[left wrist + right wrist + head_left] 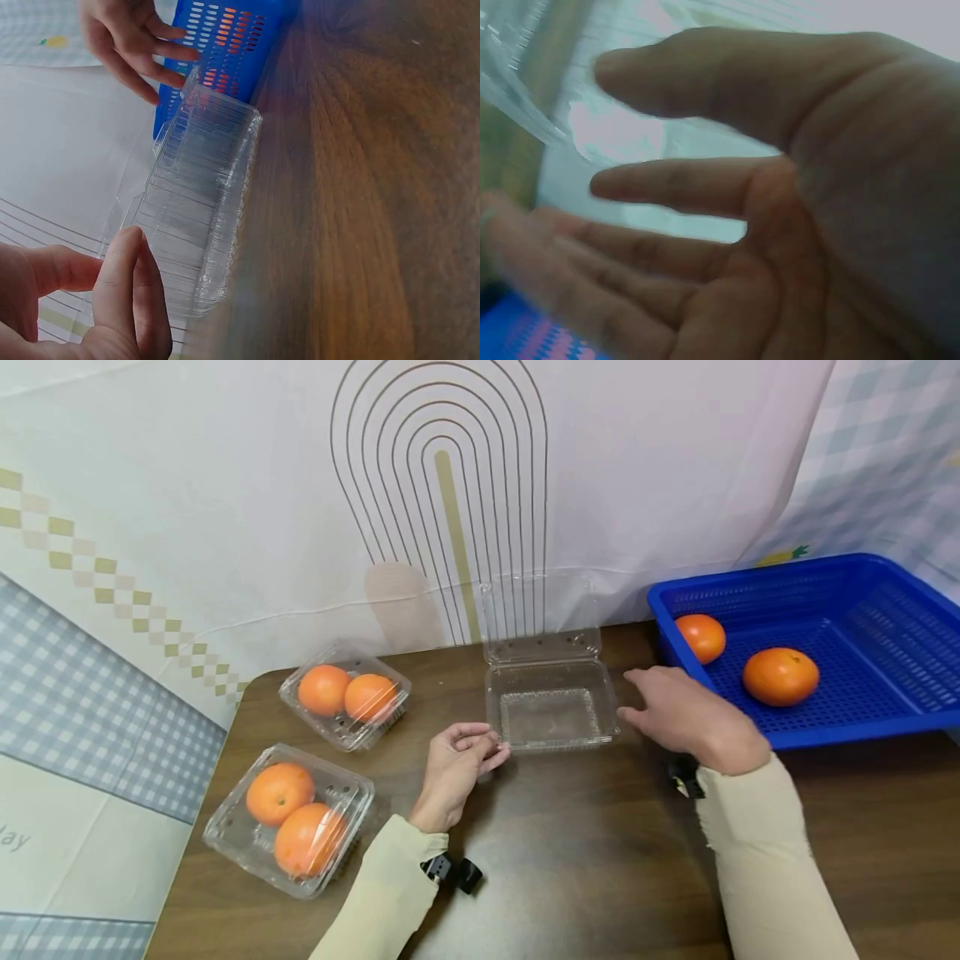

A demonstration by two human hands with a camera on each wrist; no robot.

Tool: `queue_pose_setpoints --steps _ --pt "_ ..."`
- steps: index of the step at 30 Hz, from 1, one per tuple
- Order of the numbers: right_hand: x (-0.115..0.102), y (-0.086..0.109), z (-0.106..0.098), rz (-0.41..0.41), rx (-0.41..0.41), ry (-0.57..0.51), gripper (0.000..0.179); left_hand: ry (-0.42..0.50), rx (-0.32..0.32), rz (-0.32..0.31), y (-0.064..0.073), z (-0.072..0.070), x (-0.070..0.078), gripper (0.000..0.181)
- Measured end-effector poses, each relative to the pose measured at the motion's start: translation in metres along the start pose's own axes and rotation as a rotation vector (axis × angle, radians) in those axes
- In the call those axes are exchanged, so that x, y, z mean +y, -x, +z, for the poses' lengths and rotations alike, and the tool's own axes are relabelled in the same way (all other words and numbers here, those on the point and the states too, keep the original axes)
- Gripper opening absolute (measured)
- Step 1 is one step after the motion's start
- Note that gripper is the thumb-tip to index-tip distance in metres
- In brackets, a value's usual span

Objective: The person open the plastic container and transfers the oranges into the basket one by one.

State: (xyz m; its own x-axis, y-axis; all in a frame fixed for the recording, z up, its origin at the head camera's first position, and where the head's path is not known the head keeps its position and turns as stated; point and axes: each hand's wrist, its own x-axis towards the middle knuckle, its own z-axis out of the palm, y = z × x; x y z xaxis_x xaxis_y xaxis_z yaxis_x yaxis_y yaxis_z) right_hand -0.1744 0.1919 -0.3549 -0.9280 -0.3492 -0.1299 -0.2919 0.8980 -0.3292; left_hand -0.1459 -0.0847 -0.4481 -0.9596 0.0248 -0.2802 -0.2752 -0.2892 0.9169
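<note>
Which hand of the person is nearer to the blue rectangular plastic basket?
Right. The right hand is close beside the basket, at its left side; the left hand is farther off, at the near left corner of the open, clear plastic container.

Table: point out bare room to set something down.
Bare: the table between both sleeves, before the open container; also right of the right sleeve, before the basket. Crowded: the left, with two filled containers; between open container and basket, with the right hand.

Soft glare on table; right-wrist view blurred
</note>
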Motion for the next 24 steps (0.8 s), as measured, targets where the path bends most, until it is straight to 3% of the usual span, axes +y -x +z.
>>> queue_pose_setpoints --steps 7,12,16,21,24 --pt "-0.009 -0.015 0.024 0.005 -0.117 -0.047 0.065 -0.026 -0.015 0.016 0.005 -0.001 -0.002 0.030" --pt "-0.008 -0.021 0.030 0.035 -0.162 -0.151 0.068 -0.075 0.004 0.047 0.008 -0.005 0.003 0.031" --pt "-0.008 -0.024 0.033 0.046 -0.153 -0.202 0.070 -0.240 0.035 0.110 0.017 -0.011 0.013 0.034" --pt "-0.010 -0.030 0.036 0.031 -0.101 -0.189 0.069 -0.484 0.083 0.215 0.041 -0.021 0.033 0.035" --pt "-0.013 -0.032 0.038 0.029 -0.077 -0.186 0.068 -0.576 0.044 0.253 0.060 -0.032 0.047 0.033"
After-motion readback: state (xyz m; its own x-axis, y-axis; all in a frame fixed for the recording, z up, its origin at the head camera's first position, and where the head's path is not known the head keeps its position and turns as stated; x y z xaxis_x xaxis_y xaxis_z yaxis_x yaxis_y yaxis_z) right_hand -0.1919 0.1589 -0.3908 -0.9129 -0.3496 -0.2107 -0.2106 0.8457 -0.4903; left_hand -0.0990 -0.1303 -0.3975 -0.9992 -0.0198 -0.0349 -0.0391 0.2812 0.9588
